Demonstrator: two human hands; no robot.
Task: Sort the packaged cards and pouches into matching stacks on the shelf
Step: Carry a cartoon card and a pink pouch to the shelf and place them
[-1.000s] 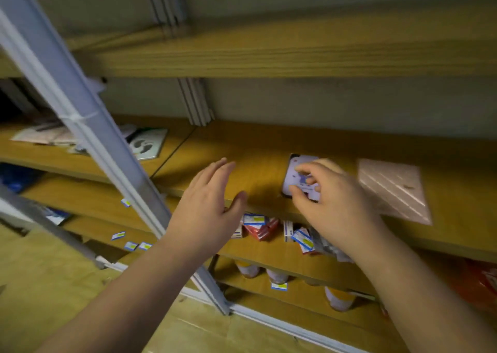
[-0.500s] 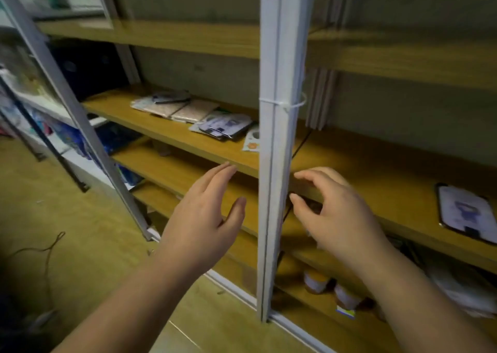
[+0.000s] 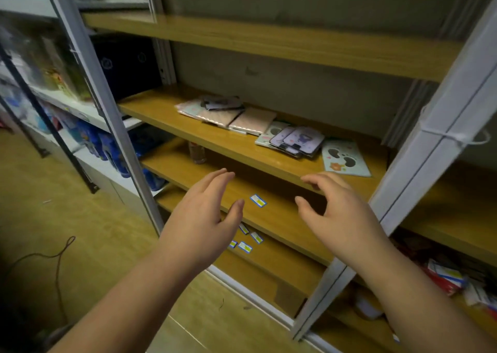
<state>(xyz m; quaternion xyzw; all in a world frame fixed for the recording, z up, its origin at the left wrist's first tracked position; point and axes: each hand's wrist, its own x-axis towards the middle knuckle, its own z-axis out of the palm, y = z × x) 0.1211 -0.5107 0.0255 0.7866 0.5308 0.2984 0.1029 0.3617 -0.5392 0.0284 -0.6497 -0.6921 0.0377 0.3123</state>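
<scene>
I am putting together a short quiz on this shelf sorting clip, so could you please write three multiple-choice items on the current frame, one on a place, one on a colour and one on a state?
1. Where does the card with two dark bean shapes lie?
A. at the right end of the row of packages on the wooden shelf
B. on the floor
C. in the left hand

2. What colour are the flat pouches near the left end of that row?
A. bright green
B. pale pink
C. black

3. What are the hands doing?
A. each grips a pouch
B. both press flat on the floor
C. both are raised before the shelf and hold nothing

Answers: 1 A, it lies to the right of the purple cards. 2 B, their faces look pale pink. 3 C, the left hand and right hand show loosely spread fingers with nothing between them.
</scene>
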